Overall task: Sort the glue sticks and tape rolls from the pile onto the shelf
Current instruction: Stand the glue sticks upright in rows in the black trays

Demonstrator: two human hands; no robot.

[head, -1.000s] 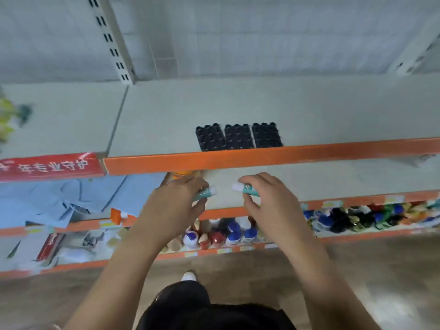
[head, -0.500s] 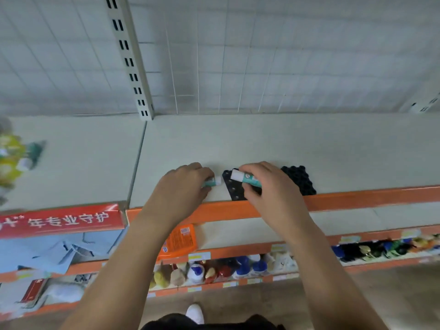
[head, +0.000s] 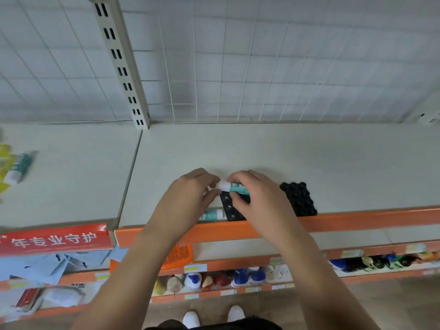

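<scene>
Teal-bodied, white-capped glue stick (head: pixel 234 187): gripped by the right hand (head: pixel 259 201), fingers curled round the barrel, cap pointing to 9 o'clock. The stick sits level above the black studded tray (head: pixel 232 211) near the front of the top shelf (head: pixel 333 160). Left hand (head: pixel 188 202): fingers curled, thumb and forefinger tips close to the cap; contact cannot be confirmed. A second glue stick (head: pixel 212 215) shows at 5 o'clock of the left hand, just beside the tray's 9 o'clock edge; whether the hand holds it cannot be told. A second tray (head: pixel 298 198) lies at 3 o'clock of the right hand. The pile (head: pixel 15 169), blurred, lies on the shelf at far 9 o'clock. The orange front rail (head: pixel 369 217) runs at 6 o'clock of the trays. Bottles (head: pixel 240 277) stand on a lower shelf.
</scene>
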